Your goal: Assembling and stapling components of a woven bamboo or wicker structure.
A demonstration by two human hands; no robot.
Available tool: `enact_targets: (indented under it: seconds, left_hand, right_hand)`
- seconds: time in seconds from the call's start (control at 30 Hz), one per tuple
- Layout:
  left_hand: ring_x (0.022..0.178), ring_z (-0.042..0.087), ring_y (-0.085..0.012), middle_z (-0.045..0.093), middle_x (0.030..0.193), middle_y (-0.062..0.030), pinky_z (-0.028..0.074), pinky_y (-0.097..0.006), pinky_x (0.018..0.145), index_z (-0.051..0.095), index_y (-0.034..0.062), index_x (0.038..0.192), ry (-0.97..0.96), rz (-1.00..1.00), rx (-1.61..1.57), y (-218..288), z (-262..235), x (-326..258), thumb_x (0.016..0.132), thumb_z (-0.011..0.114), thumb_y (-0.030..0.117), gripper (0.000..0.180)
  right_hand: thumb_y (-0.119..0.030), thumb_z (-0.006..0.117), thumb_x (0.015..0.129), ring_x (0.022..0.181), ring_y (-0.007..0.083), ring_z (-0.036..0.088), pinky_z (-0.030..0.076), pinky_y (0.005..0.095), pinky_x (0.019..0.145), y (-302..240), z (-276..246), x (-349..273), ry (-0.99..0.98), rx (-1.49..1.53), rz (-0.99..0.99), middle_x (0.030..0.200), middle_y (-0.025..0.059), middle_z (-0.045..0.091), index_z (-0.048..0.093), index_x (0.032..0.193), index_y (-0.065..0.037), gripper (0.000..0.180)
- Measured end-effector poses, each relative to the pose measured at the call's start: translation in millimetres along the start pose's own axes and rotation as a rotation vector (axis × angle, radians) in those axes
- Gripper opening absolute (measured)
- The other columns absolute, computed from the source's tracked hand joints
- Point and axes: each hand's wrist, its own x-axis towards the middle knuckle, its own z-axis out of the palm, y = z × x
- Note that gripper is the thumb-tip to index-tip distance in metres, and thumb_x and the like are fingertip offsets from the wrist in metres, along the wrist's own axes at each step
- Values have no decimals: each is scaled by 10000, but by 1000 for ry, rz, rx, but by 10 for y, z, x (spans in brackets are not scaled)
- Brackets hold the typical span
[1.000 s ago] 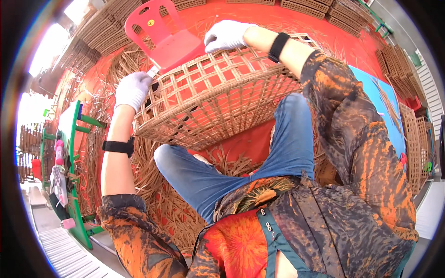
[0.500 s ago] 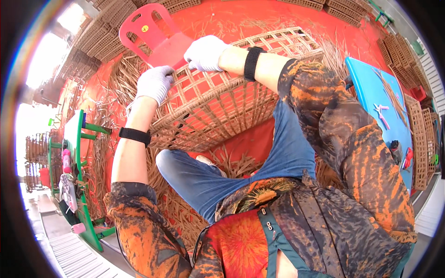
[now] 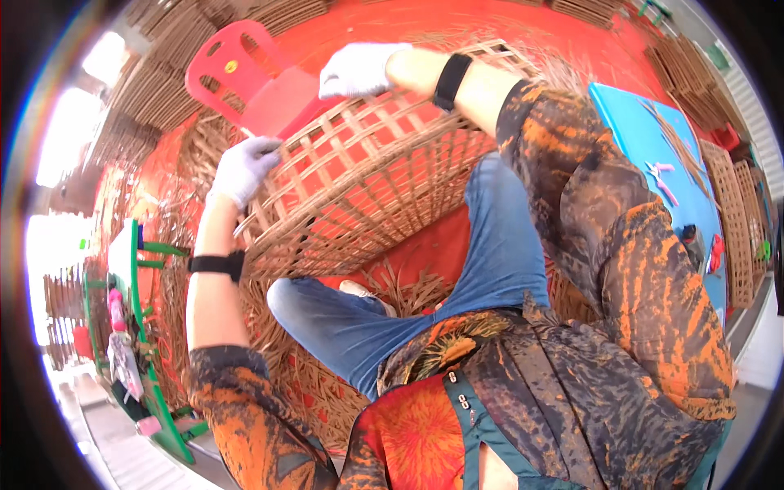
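Note:
A large woven basket (image 3: 359, 167) of tan strips, with an open lattice, lies tilted in front of my bent knees. My left hand (image 3: 241, 173), in a pale knit glove, is at the basket's left end with its fingers bent together. My right hand (image 3: 359, 69), gloved the same way, is over the far edge with its fingers curled downward. Whatever either hand pinches is too small or hidden to make out. Just beyond the basket stands a red plastic chair (image 3: 286, 98), between and behind my hands.
A blue table (image 3: 629, 135) at the right carries pink-handled cutters (image 3: 663, 184) and loose strips. A green-framed stand (image 3: 145, 327) is at the left. Cut strips (image 3: 318, 392) litter the red floor (image 3: 441, 245) around my legs. Stacked woven panels (image 3: 155, 90) stand behind.
My hands have moved farther apart. The left has shifted left and down along the basket's end, while the right has risen slightly. The whole view has also shifted a little.

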Motion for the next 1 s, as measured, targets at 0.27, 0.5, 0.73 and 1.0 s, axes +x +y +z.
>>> enact_targets:
  seconds: [0.27, 0.5, 0.73, 1.0]
  left_hand:
    - [1118, 664, -296, 705, 1183, -161, 485, -361, 991, 684, 73, 1236, -157, 39, 101, 627, 98, 450, 912, 614, 322, 414]
    - [1038, 669, -341, 714, 1075, -159, 524, -419, 919, 732, 129, 1118, -153, 98, 429, 1393, 607, 979, 863, 607, 211, 295]
    - [969, 707, -283, 735, 1033, -148, 536, -375, 879, 729, 90, 1133, -175, 164, 178, 1178, 369, 894, 848, 666, 158, 300]
    - [1206, 612, -225, 640, 1318, -151, 440, -343, 1053, 559, 79, 1406, -78, 244, -52, 801, 568, 664, 980, 579, 143, 430]
  right_hand:
    - [-412, 570, 959, 1075, 304, 655, 501, 409, 946, 1294, -261, -816, 18, -69, 121, 1153, 104, 710, 668, 1222, -140, 391]
    - [-414, 597, 929, 970, 294, 675, 514, 428, 871, 1246, -29, -724, 135, -208, 114, 990, 87, 725, 726, 1076, -167, 315]
    - [-392, 605, 923, 897, 286, 678, 515, 433, 816, 1092, -6, -660, 249, -236, 116, 888, 90, 711, 733, 1019, -157, 284]
    - [-367, 627, 923, 949, 216, 689, 515, 364, 863, 1946, -604, -1041, 158, -59, 85, 1039, 74, 743, 737, 1120, -115, 338]
